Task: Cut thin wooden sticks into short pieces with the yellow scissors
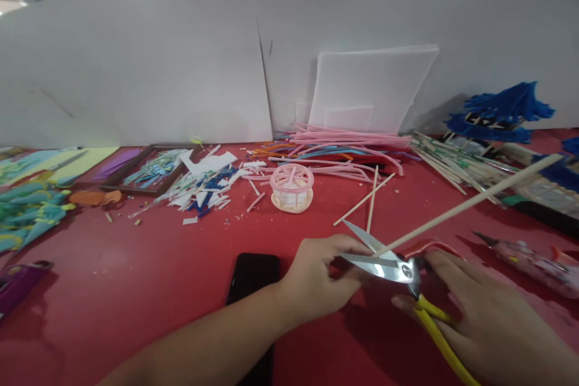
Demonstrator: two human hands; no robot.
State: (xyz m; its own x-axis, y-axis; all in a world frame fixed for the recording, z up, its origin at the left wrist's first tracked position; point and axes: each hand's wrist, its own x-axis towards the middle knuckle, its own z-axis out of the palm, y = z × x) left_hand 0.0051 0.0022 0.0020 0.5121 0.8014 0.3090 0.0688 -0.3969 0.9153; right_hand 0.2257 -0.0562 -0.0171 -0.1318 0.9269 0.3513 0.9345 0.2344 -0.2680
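Observation:
My right hand (479,307) grips scissors (389,268) with yellow handles, their blades parted and pointing left. A long, pale wooden stick (470,205) slants between the blades, its far end raised to the right. My left hand (321,277) is closed at the stick's lower end, close to the blade tips; the blades partly hide the grip. Beyond the hands stands a small round pink frame (292,187) with a spoked top and a pale base. Two thin sticks (371,199) lie crossed on the red table (172,289).
A black phone (254,277) lies under my left forearm. Paper scraps (208,175), pink strips (348,137) and a bundle of sticks (443,160) line the back. A blue-roofed model (502,111) stands right, above a pink glue-gun-like tool (534,259). A purple object (20,283) sits left.

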